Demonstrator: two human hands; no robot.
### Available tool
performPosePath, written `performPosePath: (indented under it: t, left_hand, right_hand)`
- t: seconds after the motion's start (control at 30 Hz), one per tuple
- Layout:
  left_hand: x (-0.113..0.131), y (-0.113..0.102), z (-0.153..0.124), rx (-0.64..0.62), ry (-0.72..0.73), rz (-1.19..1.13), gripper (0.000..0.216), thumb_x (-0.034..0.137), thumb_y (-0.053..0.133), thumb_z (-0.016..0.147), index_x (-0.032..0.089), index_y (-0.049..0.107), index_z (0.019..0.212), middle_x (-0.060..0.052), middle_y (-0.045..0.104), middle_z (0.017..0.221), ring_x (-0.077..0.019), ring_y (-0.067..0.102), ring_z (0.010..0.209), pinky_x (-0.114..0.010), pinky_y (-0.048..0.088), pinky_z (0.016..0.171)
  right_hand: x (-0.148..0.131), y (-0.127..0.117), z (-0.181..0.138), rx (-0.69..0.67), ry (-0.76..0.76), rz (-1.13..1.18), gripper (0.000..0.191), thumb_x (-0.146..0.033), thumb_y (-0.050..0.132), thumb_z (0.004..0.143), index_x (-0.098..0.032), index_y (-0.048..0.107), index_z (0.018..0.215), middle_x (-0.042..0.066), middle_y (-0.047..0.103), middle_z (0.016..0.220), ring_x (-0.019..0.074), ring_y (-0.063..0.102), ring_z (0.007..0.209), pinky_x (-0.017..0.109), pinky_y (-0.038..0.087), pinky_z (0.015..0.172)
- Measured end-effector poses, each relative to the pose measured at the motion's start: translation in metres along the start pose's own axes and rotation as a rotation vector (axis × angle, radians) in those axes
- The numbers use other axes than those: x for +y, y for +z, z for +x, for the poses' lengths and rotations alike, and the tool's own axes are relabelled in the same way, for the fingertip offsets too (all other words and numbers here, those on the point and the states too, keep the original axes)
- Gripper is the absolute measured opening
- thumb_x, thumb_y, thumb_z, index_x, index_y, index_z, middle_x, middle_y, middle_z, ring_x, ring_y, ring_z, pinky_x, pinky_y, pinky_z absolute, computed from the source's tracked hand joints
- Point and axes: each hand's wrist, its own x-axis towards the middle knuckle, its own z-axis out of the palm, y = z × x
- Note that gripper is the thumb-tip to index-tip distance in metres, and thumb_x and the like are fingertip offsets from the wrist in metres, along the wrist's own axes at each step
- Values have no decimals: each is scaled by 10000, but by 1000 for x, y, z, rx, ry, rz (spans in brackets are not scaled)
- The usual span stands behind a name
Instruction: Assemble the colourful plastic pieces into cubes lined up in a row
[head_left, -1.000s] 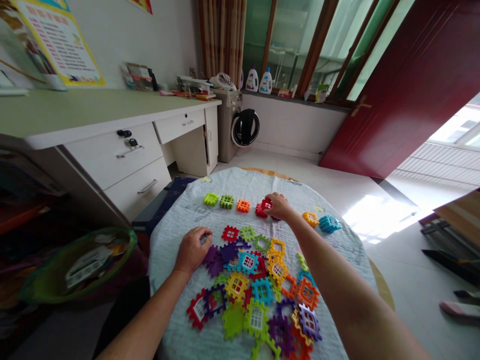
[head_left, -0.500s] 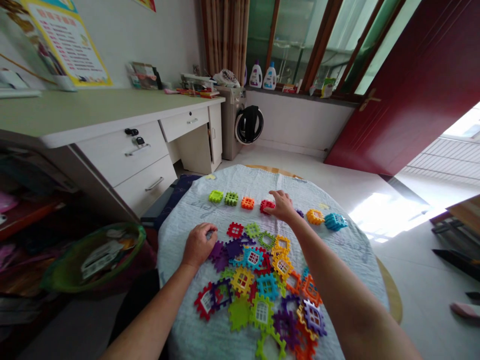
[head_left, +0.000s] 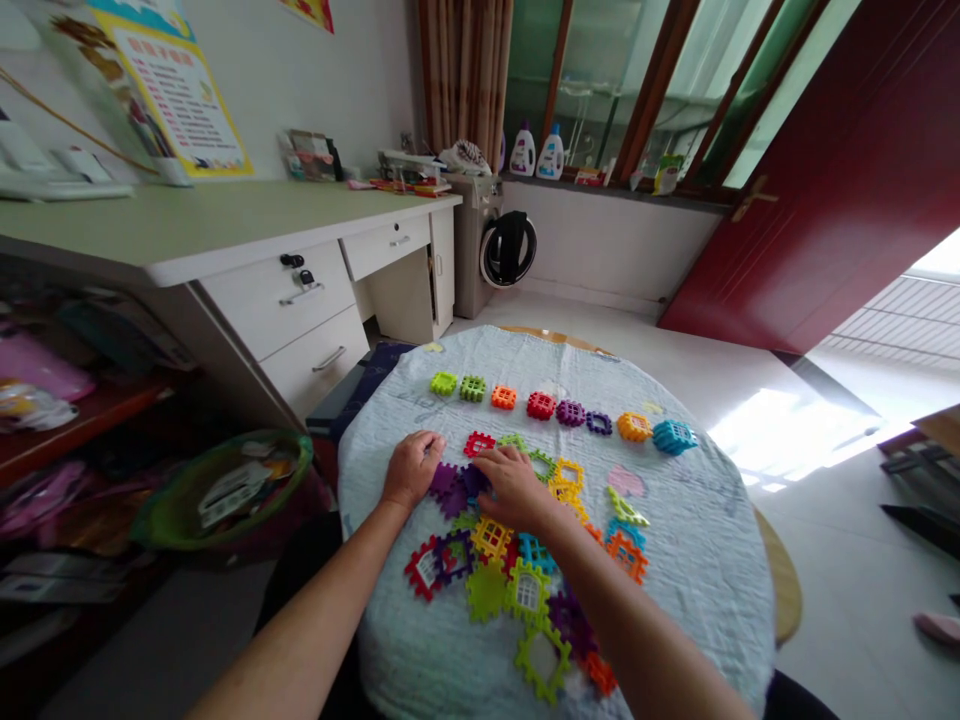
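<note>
The round table under its pale blue quilted cloth (head_left: pixel 697 560) carries a heap of flat, toothed plastic tiles in mixed colours (head_left: pixel 517 560), with a row of small blocks at twelve o'clock. My left hand (head_left: pixel 411 468) rests loosely curled at the heap's ten o'clock edge, touching purple toothed tiles (head_left: pixel 448 486). My right hand (head_left: pixel 514 482), fingers bent down, presses the tiles just beside it; I cannot tell whether either actually grips one.

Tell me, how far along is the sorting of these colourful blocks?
Eight small blocks already stand in a row at the table's far side, from green on the left to blue on the right. Both hands, the left hand and right hand, rest on the purple pieces at the pile's edge. Most flat window pieces lie jumbled near the person, unsorted.
</note>
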Motion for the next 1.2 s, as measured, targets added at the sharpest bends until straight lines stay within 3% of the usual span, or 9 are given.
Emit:
performPosePath:
  t: [0.13,0.27,0.47,0.57,0.67,0.83,1.03,1.13,1.2]
  left_hand:
    - [0,0,0,9,7,3,355,411,382,906,200,614,741,-58,666,795,-195,612,800,-305,466,779]
    - [1,-1,0,8,9,2,359,425,387,905,203,595,714,-54,655,776,-195,603,793,-307,460,778]
    - [3,-2,0,-2,2,0,343,429,398,900,211,588,716,-45,659,783,-190,604,806,-299,459,794]
    - [2,-1,0,2,6,4,335,434,407,891,213,597,726,-49,668,797,-195,609,816,-301,459,798]
    - [1,0,0,5,9,17,340,438,406,885,214,600,719,-52,669,798,-197,610,814,-301,458,797]
    - [2,0,0,3,5,34,347,434,400,884,207,605,721,-55,668,799,-200,607,818,-310,452,802]
    - [3,0,-1,1,4,47,352,441,398,889,204,601,725,-55,666,802,-199,607,817,-306,453,808]
    - [2,0,-1,5,11,48,355,438,393,892,201,601,729,-57,663,804,-197,605,819,-304,449,805]
    - [1,1,-1,6,17,44,355,436,391,894,200,599,730,-56,661,806,-195,605,821,-302,447,803]
  right_hand:
    - [5,7,1,-8,72,-16,224,-181,544,839,-225,689,1005,59,684,1035,241,544,1030,391,380,914]
    - [22,3,-13,170,112,115,161,-189,514,873,-204,669,915,59,671,975,194,577,945,318,410,859]
    - [73,-8,-59,433,387,410,380,-311,483,850,-190,502,1209,-39,573,653,151,537,598,262,407,597]
    - [96,-10,-81,480,489,407,338,-362,475,837,-185,530,1119,-51,527,593,156,520,563,270,397,572]
    - [104,-9,-94,476,525,261,282,-342,495,827,-181,578,1042,5,598,683,189,573,659,320,442,682]
    - [68,-11,-95,528,431,0,337,-302,571,829,-181,594,1142,136,598,1126,286,521,1066,435,387,948]
    - [-27,-4,-73,76,-60,125,364,-348,685,792,-246,623,1136,54,622,1107,234,492,1034,384,388,934]
    - [-54,13,-61,-44,-128,32,427,-415,749,721,-231,635,1089,73,615,1103,269,475,1040,414,397,904]
    - [-60,24,-53,-58,-103,-31,345,-401,720,751,-222,644,1037,78,619,1065,273,482,1021,411,407,872]
